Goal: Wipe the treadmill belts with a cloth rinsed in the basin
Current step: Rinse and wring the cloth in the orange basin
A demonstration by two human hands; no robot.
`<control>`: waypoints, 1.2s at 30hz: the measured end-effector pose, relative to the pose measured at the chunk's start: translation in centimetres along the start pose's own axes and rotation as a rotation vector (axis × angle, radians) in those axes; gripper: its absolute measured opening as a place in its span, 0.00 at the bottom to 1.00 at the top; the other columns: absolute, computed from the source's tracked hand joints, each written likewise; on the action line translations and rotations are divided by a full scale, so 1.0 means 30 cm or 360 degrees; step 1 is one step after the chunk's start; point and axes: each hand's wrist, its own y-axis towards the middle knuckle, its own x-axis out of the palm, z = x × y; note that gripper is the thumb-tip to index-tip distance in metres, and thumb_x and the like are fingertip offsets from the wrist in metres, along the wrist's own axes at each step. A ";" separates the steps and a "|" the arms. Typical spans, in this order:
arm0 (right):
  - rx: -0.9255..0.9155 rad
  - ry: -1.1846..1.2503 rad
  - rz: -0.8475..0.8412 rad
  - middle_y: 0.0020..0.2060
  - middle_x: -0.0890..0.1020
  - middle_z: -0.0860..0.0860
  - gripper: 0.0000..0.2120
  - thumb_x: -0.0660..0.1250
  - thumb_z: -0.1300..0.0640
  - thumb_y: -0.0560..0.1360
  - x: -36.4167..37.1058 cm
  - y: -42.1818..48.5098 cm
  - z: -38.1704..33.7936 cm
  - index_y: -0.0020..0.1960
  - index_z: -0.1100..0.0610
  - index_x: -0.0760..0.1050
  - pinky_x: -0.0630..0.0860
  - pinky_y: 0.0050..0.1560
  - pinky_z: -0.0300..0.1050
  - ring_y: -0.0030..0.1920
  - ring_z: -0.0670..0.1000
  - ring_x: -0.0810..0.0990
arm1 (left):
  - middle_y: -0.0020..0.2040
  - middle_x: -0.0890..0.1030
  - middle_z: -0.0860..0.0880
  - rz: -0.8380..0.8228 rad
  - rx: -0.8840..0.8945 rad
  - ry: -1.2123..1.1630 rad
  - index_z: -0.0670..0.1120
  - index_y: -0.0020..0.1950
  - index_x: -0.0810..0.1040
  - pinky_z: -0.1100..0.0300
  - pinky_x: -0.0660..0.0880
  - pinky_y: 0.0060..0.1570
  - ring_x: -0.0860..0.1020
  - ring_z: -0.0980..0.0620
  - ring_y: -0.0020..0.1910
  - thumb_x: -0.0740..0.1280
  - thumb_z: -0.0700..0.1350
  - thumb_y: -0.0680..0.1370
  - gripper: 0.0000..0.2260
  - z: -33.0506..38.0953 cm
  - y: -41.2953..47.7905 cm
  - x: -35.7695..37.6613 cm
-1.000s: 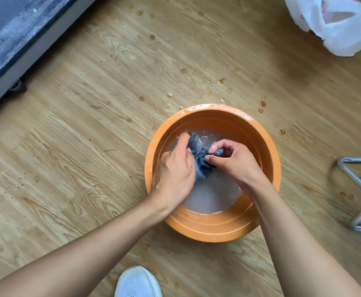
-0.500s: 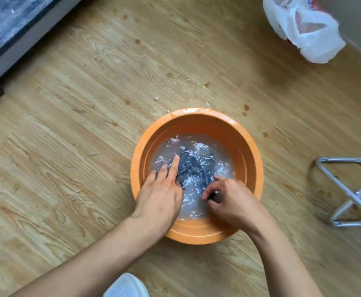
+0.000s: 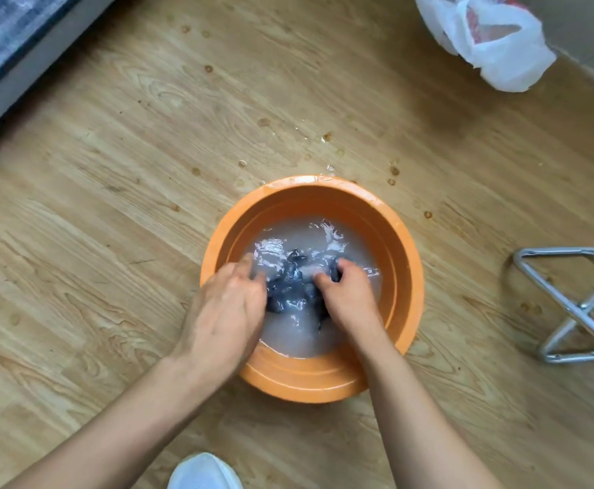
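The orange basin (image 3: 408, 284) sits on the wood floor in the lower middle of the frame. The dark cloth (image 3: 290, 285) is down in its cloudy water so the dirt can wash out. The left hand (image 3: 223, 312) and right hand (image 3: 348, 298) each grip one side of it to rub it. Half a second ago the hands were more open; now they are bunched tighter and closer together.
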 end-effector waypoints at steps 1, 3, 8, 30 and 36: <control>-0.0015 0.0120 0.0029 0.50 0.84 0.52 0.09 0.71 0.49 0.79 0.003 0.004 0.006 0.51 0.54 0.77 0.74 0.53 0.48 0.54 0.56 0.81 | 0.58 0.81 0.40 0.0112 -0.0063 -0.0044 0.42 0.61 0.77 0.42 0.78 0.55 0.81 0.35 0.56 0.53 0.36 0.80 0.16 0.025 -0.002 0.005; -0.0028 0.0320 0.0103 0.62 0.84 0.51 0.20 0.69 0.46 0.78 0.003 0.002 0.006 0.66 0.55 0.77 0.74 0.68 0.53 0.64 0.54 0.81 | 0.57 0.80 0.38 0.0091 -0.0127 -0.0239 0.41 0.66 0.68 0.42 0.77 0.54 0.80 0.34 0.56 0.54 0.36 0.81 0.14 0.062 0.032 0.022; -0.0059 0.0765 0.0140 0.54 0.87 0.45 0.14 0.65 0.45 0.79 -0.020 -0.037 0.001 0.63 0.44 0.78 0.78 0.48 0.50 0.51 0.52 0.85 | 0.67 0.81 0.41 -0.0451 -0.0816 -0.1344 0.44 0.72 0.74 0.46 0.76 0.67 0.80 0.38 0.64 0.71 0.67 0.71 0.37 0.046 0.196 0.198; -0.0226 0.1760 -0.0528 0.56 0.84 0.60 0.15 0.61 0.65 0.83 -0.266 -0.205 -0.173 0.68 0.58 0.78 0.83 0.50 0.46 0.52 0.55 0.83 | 0.63 0.84 0.39 -0.0483 -0.0958 -0.3176 0.40 0.70 0.80 0.41 0.72 0.72 0.81 0.41 0.60 0.66 0.51 0.84 0.20 0.182 0.219 0.187; -0.0366 0.0547 0.0064 0.50 0.85 0.43 0.09 0.65 0.55 0.84 -0.169 -0.040 -0.061 0.62 0.47 0.78 0.79 0.48 0.42 0.47 0.47 0.83 | 0.63 0.85 0.48 0.0323 -0.1295 -0.2686 0.49 0.67 0.79 0.39 0.75 0.69 0.83 0.45 0.64 0.69 0.66 0.77 0.26 0.109 0.202 0.262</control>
